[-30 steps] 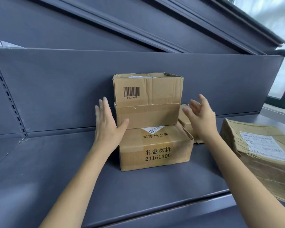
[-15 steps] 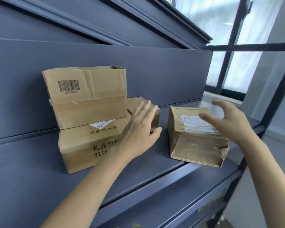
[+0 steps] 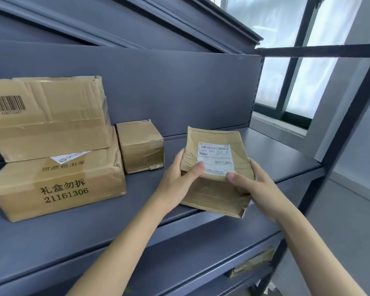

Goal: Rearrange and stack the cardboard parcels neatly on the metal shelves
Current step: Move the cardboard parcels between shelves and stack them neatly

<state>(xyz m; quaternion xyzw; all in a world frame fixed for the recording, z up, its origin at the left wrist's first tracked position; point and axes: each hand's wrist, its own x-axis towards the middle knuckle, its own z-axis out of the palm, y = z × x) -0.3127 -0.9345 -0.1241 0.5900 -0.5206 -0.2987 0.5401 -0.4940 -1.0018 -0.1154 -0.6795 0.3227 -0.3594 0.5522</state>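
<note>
Both hands (image 3: 177, 180) grip parcel (image 3: 214, 167), label apparently "841".

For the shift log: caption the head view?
Both hands grip a labelled parcel beside three boxes.

On the grey metal shelf (image 3: 265, 150) sit four brown cardboard parcels. A wide box printed 21161306 (image 3: 58, 184) lies flat at the left, with a creased barcode box (image 3: 49, 116) stacked on it, set back and overhanging to the left. A small taped cube parcel (image 3: 141, 146) stands just beside this stack, against the back panel. To the right, a crumpled parcel with a white shipping label (image 3: 216, 167) is tilted up, its near edge at the shelf front.
</note>
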